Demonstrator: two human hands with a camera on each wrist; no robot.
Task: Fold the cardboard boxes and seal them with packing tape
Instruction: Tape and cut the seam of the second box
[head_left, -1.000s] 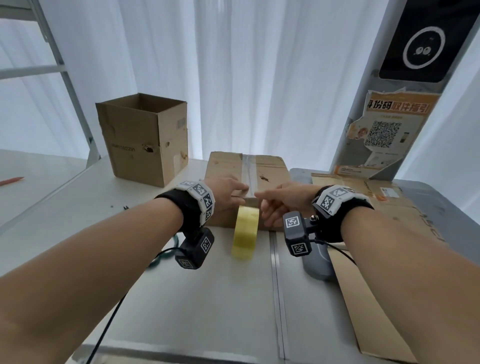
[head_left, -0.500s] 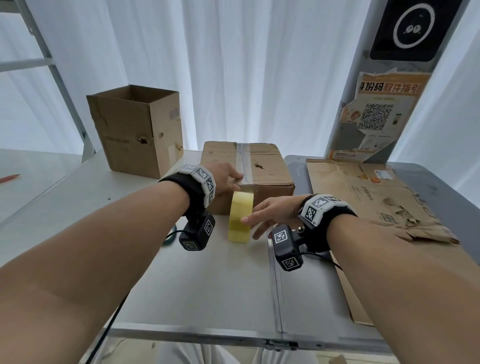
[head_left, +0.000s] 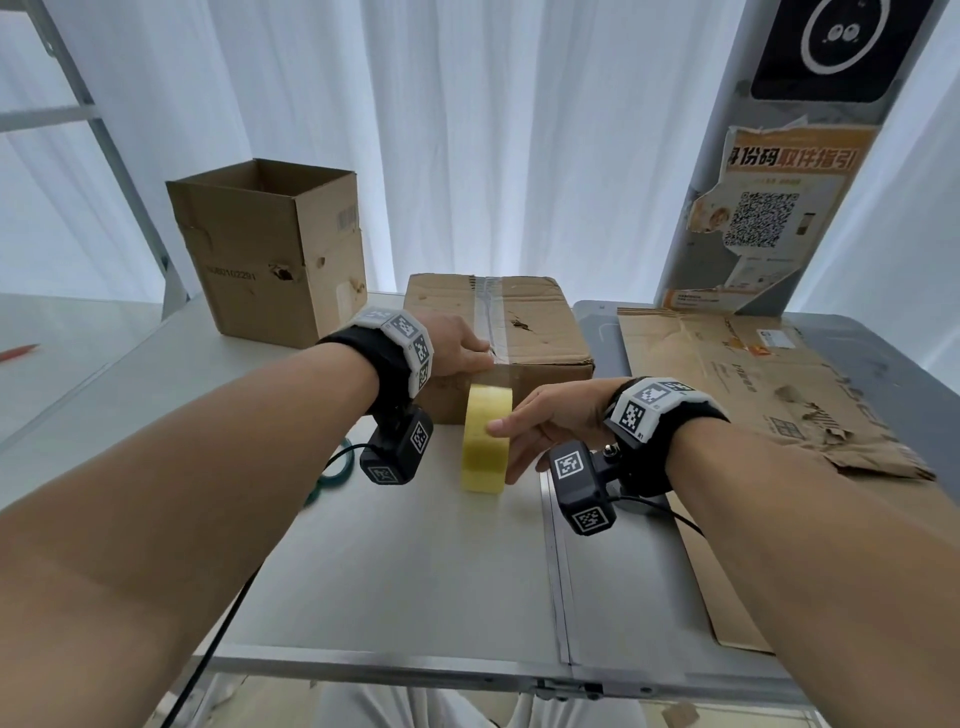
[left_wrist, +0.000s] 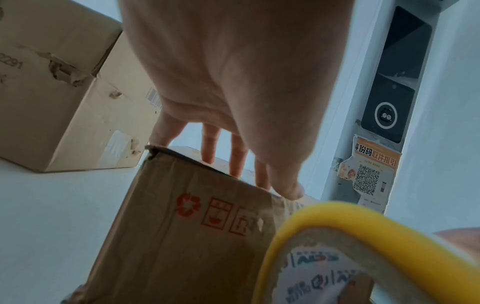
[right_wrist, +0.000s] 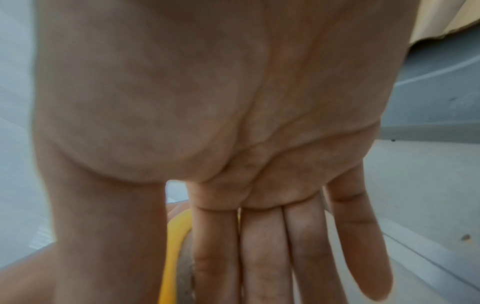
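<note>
The closed cardboard box (head_left: 498, 332) sits on the grey table (head_left: 415, 571), low and wide, brown and scuffed, with a strip of clear tape (head_left: 485, 317) running down the seam of its top flaps and a small torn spot to the right of that seam. In the left wrist view its near side (left_wrist: 182, 226) carries red printed symbols: a recycling mark and 2 square handling icons, the rest blurred. The left hand (head_left: 457, 345) lies flat on the box top at the near edge, fingers (left_wrist: 210, 148) straight and spread, thumb tip pressed at the edge where the tape comes over. The roll of yellow packing tape (head_left: 485, 439) stands on edge just in front of the box; its core label (left_wrist: 319, 273) bears print too blurred to read. The right hand (head_left: 550, 421) holds the roll with straight fingers (right_wrist: 259, 257) flat against its right face and the thumb across its outer band. To the left stands a taller open box (head_left: 270, 254) printed with a number ending 2291 and a barcode on its side. A flattened, torn sheet of cardboard (head_left: 753, 395) lies on the table to the right. Behind it a pillar carries an orange poster (head_left: 769, 208) with Chinese characters and a QR code, below a black panel (head_left: 831, 41) with a white ring.
</note>
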